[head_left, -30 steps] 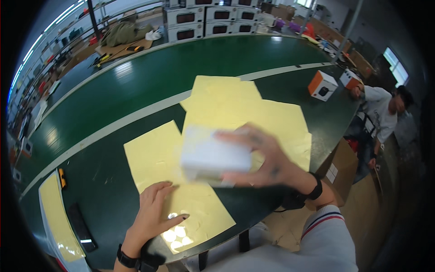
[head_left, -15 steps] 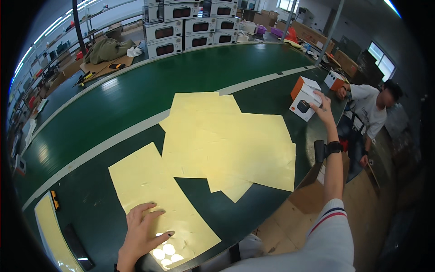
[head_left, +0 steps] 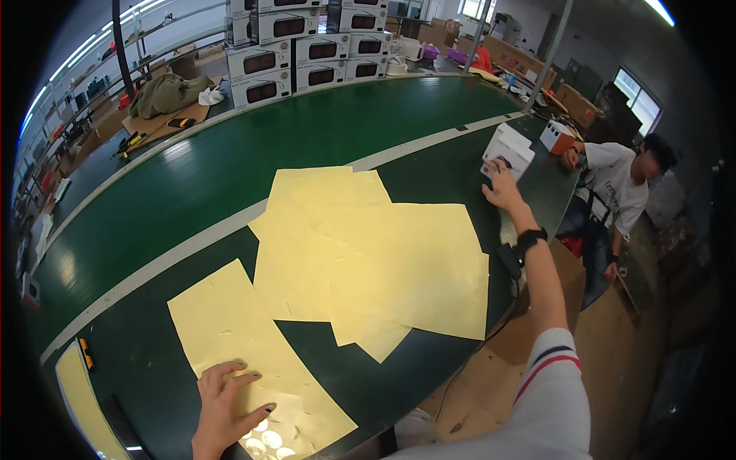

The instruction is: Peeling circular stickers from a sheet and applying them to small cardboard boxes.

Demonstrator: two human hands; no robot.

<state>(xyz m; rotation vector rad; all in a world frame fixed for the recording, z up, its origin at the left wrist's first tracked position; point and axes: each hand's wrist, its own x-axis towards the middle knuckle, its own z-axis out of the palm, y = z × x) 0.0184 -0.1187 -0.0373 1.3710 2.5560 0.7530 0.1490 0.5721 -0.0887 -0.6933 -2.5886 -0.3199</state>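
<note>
My left hand (head_left: pixel 224 406) lies with fingers spread on a long yellow sheet (head_left: pixel 230 314) at the near left. Shiny round clear stickers (head_left: pixel 270 440) show on that sheet beside my thumb. At the far right of the green table, my right hand (head_left: pixel 503 186) reaches out with its fingers apart. Its fingertips touch the front of the small white boxes (head_left: pixel 509 144), which stand close together. The thumb points left, off the box. Several overlapping yellow sheets (head_left: pixel 368 253) lie in the middle, between my hands.
A white-and-orange box (head_left: pixel 557 136) sits near a seated co-worker (head_left: pixel 617 184) at the right. Beyond the green belt (head_left: pixel 307 123) stand stacked cartons (head_left: pixel 261 90). At the left lie a yellow strip (head_left: pixel 86 402), an orange-black cutter (head_left: pixel 86 354) and a black bar (head_left: pixel 123 425).
My right hand has shifted left around the small boxes, its thumb coming off the box it gripped. That box now stands against the other one. My left hand stays on the sheet.
</note>
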